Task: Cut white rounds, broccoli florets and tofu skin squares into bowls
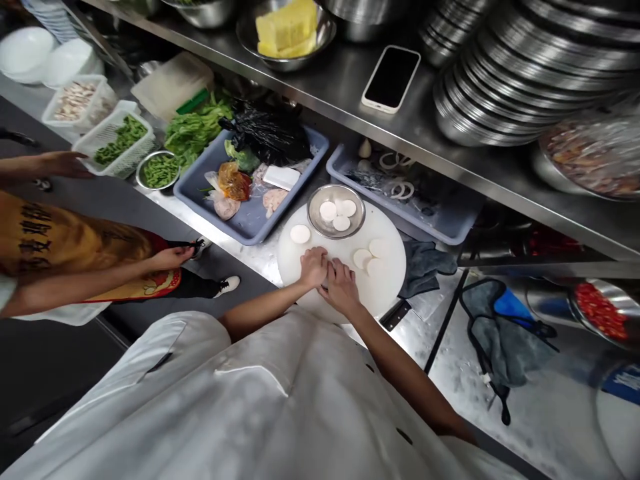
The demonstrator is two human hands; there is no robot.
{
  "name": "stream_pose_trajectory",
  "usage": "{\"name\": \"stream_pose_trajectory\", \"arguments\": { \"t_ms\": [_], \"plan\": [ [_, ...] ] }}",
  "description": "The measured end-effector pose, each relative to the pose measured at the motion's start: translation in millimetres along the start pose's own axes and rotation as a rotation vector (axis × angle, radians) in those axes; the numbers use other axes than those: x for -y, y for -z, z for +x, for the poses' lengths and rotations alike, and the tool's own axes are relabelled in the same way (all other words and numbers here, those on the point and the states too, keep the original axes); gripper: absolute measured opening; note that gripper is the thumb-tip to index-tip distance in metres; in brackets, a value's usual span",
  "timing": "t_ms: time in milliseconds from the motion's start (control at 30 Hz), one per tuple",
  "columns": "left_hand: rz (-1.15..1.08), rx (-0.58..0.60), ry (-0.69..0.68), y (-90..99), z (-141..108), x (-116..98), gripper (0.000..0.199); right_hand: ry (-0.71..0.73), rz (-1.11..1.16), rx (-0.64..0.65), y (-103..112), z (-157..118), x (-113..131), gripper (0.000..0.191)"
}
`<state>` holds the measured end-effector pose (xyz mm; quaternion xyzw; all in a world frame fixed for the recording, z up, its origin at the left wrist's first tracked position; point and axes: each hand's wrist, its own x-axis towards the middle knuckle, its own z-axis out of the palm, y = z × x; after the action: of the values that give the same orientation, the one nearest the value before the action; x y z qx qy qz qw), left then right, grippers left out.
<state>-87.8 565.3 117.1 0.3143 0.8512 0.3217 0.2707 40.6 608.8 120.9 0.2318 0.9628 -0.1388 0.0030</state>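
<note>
My left hand (313, 268) and my right hand (341, 288) meet low over a round white cutting board (385, 280). Their fingers are curled together around something small that they mostly hide; I cannot make out what it is. Just beyond them a metal bowl (336, 235) holds several flat, white round discs (328, 211). One more disc (300, 234) lies on the board left of the bowl. To the right of my hands, thin pale slices (370, 257) lie on the board. A black riveted knife handle (395, 315) sticks out at the board's right edge.
A blue-grey tray (250, 233) with bagged food stands left of the bowl, another tray (440, 223) behind. A metal shelf (345, 100) overhangs them. Dark cloths (425, 267) lie at right. A co-worker's arm (115, 273) is at left.
</note>
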Motion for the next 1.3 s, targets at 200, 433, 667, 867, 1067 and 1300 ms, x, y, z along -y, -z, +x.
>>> {"name": "stream_pose_trajectory", "arguments": {
  "t_ms": [200, 433, 667, 867, 1067, 1300],
  "plan": [
    [-0.595, 0.278, -0.237, 22.6, -22.5, 29.2, 0.036, -0.175, 0.208, -0.154, 3.2, -3.2, -18.9, 0.066],
    [-0.585, 0.341, -0.507, 0.4, -55.3, 3.6, 0.095, -0.435, 0.777, -0.172, 25.7, -38.1, -29.6, 0.067],
    [-0.548, 0.477, -0.226, -19.2, -59.5, -25.2, 0.062, -0.772, 1.284, -0.459, 37.7, -88.4, -49.2, 0.059],
    [-0.782, 0.387, 0.071, -6.4, 42.0, -133.2, 0.059, -0.879, 0.868, -0.444, 36.0, -144.8, -88.9, 0.061],
    [-0.264, 0.074, -0.187, 5.3, 74.3, -175.9, 0.027, -0.652, 0.585, -0.47, 21.4, -119.7, -79.1, 0.057],
    [-0.36, 0.381, -0.04, -9.1, -13.3, -90.1, 0.058, -0.318, 0.437, -0.418, 54.1, -8.4, -62.5, 0.051]
  ]
}}
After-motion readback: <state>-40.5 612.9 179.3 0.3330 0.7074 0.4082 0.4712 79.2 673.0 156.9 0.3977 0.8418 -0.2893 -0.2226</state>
